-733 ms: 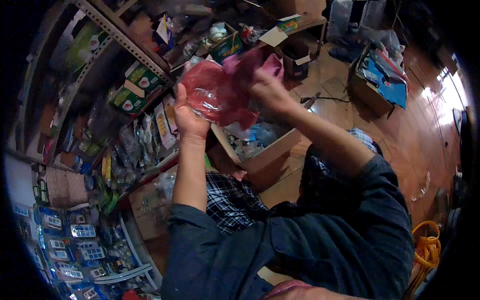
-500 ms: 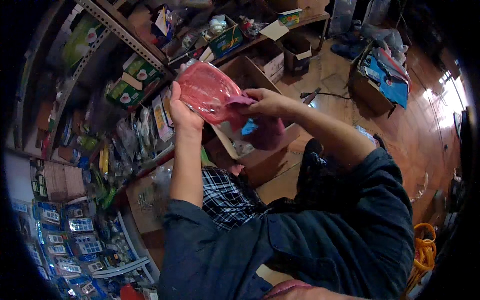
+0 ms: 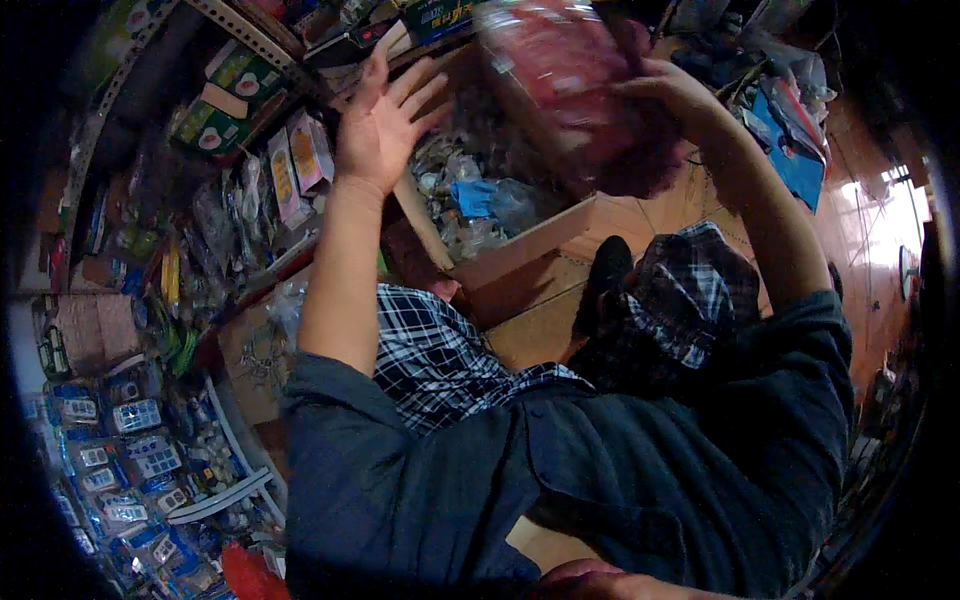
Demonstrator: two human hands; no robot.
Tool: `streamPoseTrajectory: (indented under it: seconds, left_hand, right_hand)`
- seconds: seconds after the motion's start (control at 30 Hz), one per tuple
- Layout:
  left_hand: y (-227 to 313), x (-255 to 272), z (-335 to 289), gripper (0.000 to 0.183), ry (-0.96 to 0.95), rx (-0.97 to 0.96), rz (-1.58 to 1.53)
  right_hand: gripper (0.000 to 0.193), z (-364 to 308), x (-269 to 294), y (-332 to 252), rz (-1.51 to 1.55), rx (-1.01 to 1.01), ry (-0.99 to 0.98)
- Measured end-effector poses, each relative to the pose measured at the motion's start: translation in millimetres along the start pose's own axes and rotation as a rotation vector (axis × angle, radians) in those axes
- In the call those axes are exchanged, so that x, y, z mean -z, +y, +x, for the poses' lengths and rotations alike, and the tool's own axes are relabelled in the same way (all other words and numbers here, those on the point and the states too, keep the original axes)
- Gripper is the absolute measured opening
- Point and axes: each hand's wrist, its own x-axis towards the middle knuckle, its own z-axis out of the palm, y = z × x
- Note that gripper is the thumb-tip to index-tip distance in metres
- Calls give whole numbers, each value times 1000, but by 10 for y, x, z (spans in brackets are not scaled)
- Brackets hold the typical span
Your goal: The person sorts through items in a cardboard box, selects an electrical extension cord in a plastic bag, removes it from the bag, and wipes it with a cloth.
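Observation:
Blurred by motion, a red bundle in clear plastic (image 3: pixel 565 75) hangs over the far side of an open cardboard box, its darker maroon part toward the right and below. My right hand (image 3: pixel 682 95) grips it at its right edge; smear hides just what the bundle is. My left hand (image 3: pixel 378 135) is raised, palm showing and fingers spread, holding nothing. It is apart from the bundle, above the left edge of the cardboard box (image 3: pixel 530 240). Inside that box lie many small plastic-wrapped items and a blue piece (image 3: pixel 474 197).
Shelving with a perforated metal upright (image 3: pixel 245 28) and green boxes (image 3: pixel 215 125) stands at the far left. Bagged goods hang beneath. Blue-backed packets (image 3: pixel 140 450) fill the lower left. At the far right is a blue flat package (image 3: pixel 785 150). My checked-cloth knees (image 3: pixel 440 345) are below the box.
My left hand has let go of the red bundle and opened. My right hand has swung the bundle up and to the right, uncovering the contents of the cardboard box.

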Motion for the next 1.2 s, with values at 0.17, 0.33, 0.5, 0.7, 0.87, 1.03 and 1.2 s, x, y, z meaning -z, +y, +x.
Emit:
streamPoseTrajectory:
  seconds: [0.17,0.33,0.5,0.7,0.87,1.03,1.2]
  left_hand:
    - [-363,445,179,51,123,516,534]
    - [-1127,684,310,53,-45,811,987]
    - [-1960,980,225,70,-246,252,1623]
    - [-2389,796,368,34,-448,393,2037]
    - [-1902,1175,604,17,120,518,734]
    - [-1380,805,591,30,159,678,308]
    - [-1375,612,605,42,217,474,540]
  right_hand:
    - [32,-617,1277,1216,287,-175,328]
    - [34,-1230,2069,2678,433,-392,661]
    - [33,-1385,1814,3355,453,-378,851]
    - [28,-1539,1205,2792,397,-468,817]
    - [25,-1385,1018,2574,523,-386,696]
    - [29,-1089,788,2315,736,-357,659]
    - [35,-993,663,2130,819,-292,597]
